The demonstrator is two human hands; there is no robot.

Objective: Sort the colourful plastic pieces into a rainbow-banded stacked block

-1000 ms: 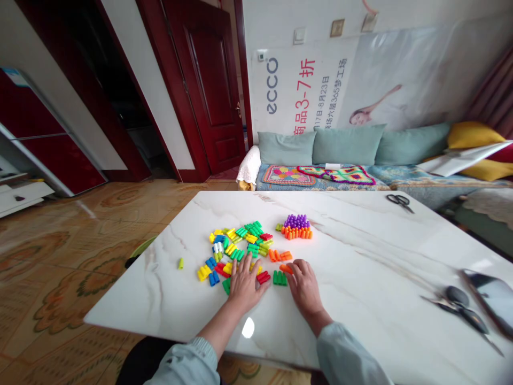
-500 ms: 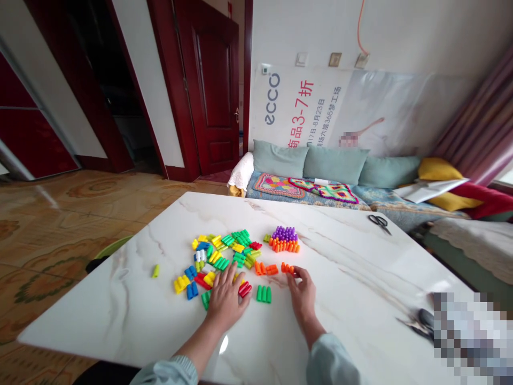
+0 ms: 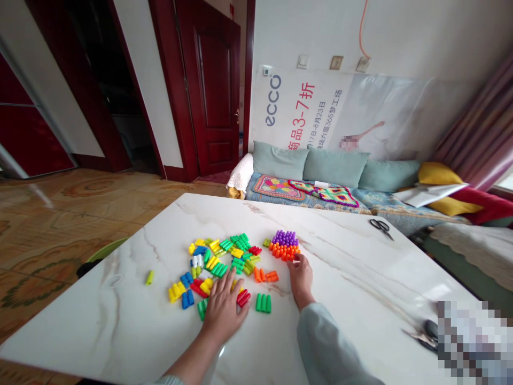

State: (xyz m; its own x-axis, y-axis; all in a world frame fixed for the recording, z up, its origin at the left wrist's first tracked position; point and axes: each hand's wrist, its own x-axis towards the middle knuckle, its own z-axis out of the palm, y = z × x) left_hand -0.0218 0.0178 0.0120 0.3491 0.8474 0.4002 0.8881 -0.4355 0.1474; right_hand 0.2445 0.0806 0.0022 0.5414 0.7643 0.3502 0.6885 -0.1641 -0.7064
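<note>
My left hand (image 3: 225,303) rests with fingers spread over a loose heap of bullet-shaped plastic blocks, beside a red block (image 3: 243,298). Green, yellow (image 3: 176,292), blue and white blocks lie around its fingertips. My right hand (image 3: 301,278) pinches an orange bullet-shaped block (image 3: 289,256) at the near edge of an orange group (image 3: 280,249), touching it. Directly behind the orange group stands a purple group (image 3: 285,237). Two small orange pieces (image 3: 266,275) lie between the hands. Nearer me is a green block of three joined tubes (image 3: 263,303).
The white marbled table (image 3: 344,321) bears black scissors (image 3: 381,228) at the far right and another dark-handled tool (image 3: 425,337) at the near right, beside a blurred-out object. A lone yellow-green piece (image 3: 149,277) lies at the left. Beyond stands a sofa with cushions (image 3: 335,163).
My right hand has moved away from me, carrying the orange block from beside the two small orange pieces to the near edge of the orange group. My left hand stays on the heap.
</note>
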